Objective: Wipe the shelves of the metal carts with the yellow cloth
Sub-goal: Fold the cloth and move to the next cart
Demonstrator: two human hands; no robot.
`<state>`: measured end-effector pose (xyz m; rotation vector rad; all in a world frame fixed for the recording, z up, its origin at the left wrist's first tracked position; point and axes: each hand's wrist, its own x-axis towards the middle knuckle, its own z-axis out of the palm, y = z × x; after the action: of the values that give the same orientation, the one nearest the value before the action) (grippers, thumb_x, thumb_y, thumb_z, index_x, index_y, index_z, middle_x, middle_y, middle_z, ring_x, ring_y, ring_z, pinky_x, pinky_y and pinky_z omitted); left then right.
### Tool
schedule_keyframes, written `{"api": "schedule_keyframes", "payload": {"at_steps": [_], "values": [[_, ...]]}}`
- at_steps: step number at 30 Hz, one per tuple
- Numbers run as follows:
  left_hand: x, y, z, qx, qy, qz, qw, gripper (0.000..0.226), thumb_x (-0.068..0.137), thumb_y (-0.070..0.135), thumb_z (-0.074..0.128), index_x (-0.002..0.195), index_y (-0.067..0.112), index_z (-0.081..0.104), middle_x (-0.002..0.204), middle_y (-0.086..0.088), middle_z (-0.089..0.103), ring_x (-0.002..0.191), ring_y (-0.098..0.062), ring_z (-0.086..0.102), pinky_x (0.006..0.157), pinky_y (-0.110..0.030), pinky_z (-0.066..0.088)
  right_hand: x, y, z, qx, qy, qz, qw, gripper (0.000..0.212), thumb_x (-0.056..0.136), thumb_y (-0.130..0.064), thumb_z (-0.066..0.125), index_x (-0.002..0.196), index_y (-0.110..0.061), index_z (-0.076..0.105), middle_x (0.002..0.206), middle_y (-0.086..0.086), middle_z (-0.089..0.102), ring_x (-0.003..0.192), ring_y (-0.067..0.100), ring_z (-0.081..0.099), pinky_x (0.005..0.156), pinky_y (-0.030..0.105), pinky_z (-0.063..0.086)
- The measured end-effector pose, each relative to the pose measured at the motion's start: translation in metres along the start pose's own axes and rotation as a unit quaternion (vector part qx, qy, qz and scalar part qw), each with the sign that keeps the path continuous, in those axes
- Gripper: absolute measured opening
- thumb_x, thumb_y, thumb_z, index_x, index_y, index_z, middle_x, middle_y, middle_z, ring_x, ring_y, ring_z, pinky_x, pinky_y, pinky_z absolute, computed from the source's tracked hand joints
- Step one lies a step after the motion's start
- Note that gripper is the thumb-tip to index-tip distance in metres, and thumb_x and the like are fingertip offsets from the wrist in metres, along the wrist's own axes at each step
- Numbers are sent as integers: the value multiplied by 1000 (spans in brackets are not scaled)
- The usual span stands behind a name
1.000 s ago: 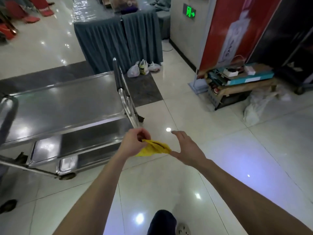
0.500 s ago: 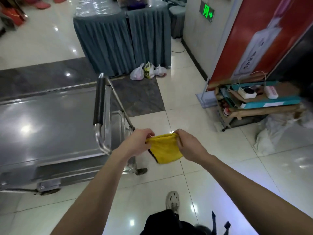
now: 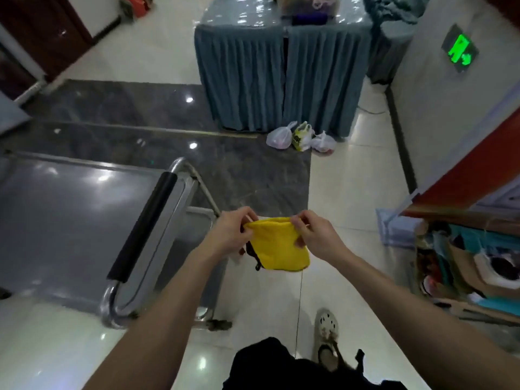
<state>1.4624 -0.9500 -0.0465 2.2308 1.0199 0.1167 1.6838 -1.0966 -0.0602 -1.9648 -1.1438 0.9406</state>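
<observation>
Right hand (image 3: pixel 318 237), off the fabric a second ago, now pinches the upper right corner of the yellow fabric cloth (image 3: pixel 277 244), and left hand (image 3: pixel 229 235) pinches the upper left corner, the cloth hanging spread between them. Position: just right of the stainless-steel cart (image 3: pixel 70 220) and its black-sleeved push handle (image 3: pixel 143 229), above pale glossy floor tiles (image 3: pixel 351 192). Beyond: grey-blue skirted table (image 3: pixel 281 80), three plastic bags (image 3: pixel 301 136) at its foot.

On the metal cart (image 3: pixel 111 304) the smooth shelf (image 3: pixel 70 220) is gleaming and the black handle grip (image 3: pixel 143 229) is looking matt, while beside the cart the yellow cloth (image 3: pixel 277 244) is looking soft above glossy floor tiles (image 3: pixel 351 192).
</observation>
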Motion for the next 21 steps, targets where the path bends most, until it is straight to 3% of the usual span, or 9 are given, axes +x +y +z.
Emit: {"api": "schedule_keyframes", "payload": {"at_steps": [2, 4, 6, 8, 12, 17, 21], "values": [[17, 1, -7, -40, 47, -44, 997, 30, 95, 12, 71, 110, 34, 58, 95, 13, 72, 78, -4, 70, 66, -23, 57, 42, -5, -10, -40, -72, -25, 996, 51, 82, -73, 76, 113, -38, 57, 100, -14, 69, 84, 7, 70, 68, 28, 57], [31, -1, -19, -56, 73, -84, 992, 31, 95, 12, 70, 108, 34, 54, 98, 12, 71, 84, -5, 69, 69, -20, 55, 87, -13, -18, -103, -115, -78, 985, 51, 79, -55, 90, 116, -37, 60, 105, -13, 67, 93, 11, 67, 71, 23, 49], [43, -8, -31, -69, 106, -126, 984, 27, 95, 13, 71, 103, 33, 55, 98, 8, 72, 88, -10, 72, 71, -28, 60, 134, -28, -22, -147, -120, -129, 973, 29, 87, -36, 86, 105, -27, 65, 99, -4, 65, 92, 20, 64, 71, 32, 46], [52, -16, -39, -56, 146, -164, 974, 27, 94, 11, 71, 94, 34, 56, 90, 7, 69, 82, -10, 69, 67, -30, 57, 178, -48, -21, -148, -131, -164, 966, 20, 91, -33, 82, 98, -21, 67, 93, -2, 63, 86, 20, 61, 73, 39, 49], [86, -45, -56, -58, 191, -215, 956, 28, 90, 5, 68, 85, 31, 63, 89, 8, 67, 85, -10, 66, 75, -38, 60, 266, -88, -8, -162, -197, -236, 938, 16, 92, -39, 81, 89, -37, 65, 86, -8, 61, 81, 10, 59, 68, 33, 47], [164, -90, -87, -68, 202, -236, 948, 33, 95, 9, 67, 85, 40, 72, 92, 12, 71, 82, -8, 68, 77, -37, 62, 387, -129, 8, -183, -270, -274, 905, 19, 93, -36, 79, 109, -43, 71, 97, -21, 70, 91, 2, 65, 75, 28, 55], [229, -117, -127, -71, 222, -251, 939, 29, 91, 6, 67, 92, 33, 78, 98, 8, 75, 88, -12, 69, 84, -39, 62, 478, -176, 18, -251, -294, -301, 872, 17, 92, -29, 75, 107, -38, 72, 96, -14, 67, 86, 7, 63, 75, 36, 54]]}}
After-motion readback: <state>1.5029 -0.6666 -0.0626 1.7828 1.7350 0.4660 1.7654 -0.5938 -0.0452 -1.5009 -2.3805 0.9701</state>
